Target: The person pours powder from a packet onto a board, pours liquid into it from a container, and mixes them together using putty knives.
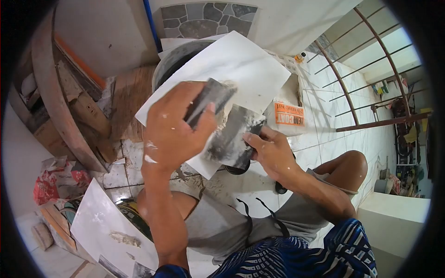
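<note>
My left hand (174,125) is closed on a dark, flat putty scraper (211,99), its thumb pressed along the face. In my right hand (276,155) is a second dark scraper (234,139), pinched at its right edge and smeared with white putty. Both scrapers are close together over a white board (250,60). Some pale putty (227,85) shows on the board behind and between them. The board lies tilted across the top of a round grey bucket (160,72). White smears mark the back of my left hand.
Right of the board stands a paper bag with an orange skimcoat label (290,114). A second white board (99,217) with putty lumps lies at lower left. Wood and cardboard (85,109) lean at left near a red plastic bag (58,180). A rusty metal grille (380,121) stands at right.
</note>
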Available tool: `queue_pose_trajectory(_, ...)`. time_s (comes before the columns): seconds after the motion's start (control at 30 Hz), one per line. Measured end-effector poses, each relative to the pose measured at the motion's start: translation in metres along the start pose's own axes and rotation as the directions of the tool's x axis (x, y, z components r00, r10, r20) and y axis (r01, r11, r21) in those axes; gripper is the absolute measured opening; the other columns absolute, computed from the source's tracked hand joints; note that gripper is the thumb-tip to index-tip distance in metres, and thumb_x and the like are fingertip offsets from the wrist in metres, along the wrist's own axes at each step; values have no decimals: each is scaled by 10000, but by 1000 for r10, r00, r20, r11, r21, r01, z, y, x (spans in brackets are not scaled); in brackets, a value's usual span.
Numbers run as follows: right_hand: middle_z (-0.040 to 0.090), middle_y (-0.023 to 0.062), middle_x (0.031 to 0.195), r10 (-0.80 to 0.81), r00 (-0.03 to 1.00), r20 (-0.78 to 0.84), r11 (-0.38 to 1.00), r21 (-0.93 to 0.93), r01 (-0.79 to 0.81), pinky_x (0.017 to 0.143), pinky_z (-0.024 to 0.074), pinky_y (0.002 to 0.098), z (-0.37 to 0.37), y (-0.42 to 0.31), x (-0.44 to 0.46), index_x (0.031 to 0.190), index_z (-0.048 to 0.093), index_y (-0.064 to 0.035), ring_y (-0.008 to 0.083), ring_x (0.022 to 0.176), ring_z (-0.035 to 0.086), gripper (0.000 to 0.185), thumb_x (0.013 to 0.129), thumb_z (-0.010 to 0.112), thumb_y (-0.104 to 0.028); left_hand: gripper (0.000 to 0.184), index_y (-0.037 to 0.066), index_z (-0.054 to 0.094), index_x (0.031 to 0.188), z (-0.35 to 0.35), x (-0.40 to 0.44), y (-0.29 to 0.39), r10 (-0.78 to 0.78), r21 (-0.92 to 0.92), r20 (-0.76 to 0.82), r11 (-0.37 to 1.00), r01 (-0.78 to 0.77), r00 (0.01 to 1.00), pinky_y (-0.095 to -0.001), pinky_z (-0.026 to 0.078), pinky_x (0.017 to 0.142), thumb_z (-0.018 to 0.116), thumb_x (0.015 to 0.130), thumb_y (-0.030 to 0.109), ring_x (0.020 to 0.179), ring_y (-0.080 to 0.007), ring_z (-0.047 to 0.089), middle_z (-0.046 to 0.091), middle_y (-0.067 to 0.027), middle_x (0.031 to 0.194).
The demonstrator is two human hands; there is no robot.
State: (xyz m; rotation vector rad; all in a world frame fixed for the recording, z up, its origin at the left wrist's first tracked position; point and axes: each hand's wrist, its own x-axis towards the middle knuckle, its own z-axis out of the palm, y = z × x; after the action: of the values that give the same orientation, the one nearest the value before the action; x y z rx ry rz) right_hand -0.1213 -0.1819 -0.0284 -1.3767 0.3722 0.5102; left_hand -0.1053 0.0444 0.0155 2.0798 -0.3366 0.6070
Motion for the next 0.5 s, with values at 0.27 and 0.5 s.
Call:
queue_pose_trajectory(0.27, 670, 54, 928, -132, 985, 114, 991, -13, 135, 642, 521, 279, 20, -37, 9, 1064, 661, 41, 111, 775, 612, 194, 957, 625, -117, 263, 25, 630, 1034, 36, -1, 5, -28, 122, 60, 992, 20, 998, -440, 535, 681, 678, 803, 142, 760, -391, 653, 671, -163, 898)
queue_pose_trajectory(0.5, 686, 11, 890, -203, 979, 32, 847, -496, 192, 676, 514, 235, -26, -83, 17, 1074, 697, 25, 76, 758, 628, 248, 960, 678, -194, 280, -8, 643, 1061, 31, 5, -9, -103, 258, -113, 957, 129, 988, -450, 528, 723, 672, 843, 164, 834, -424, 669, 689, -237, 942)
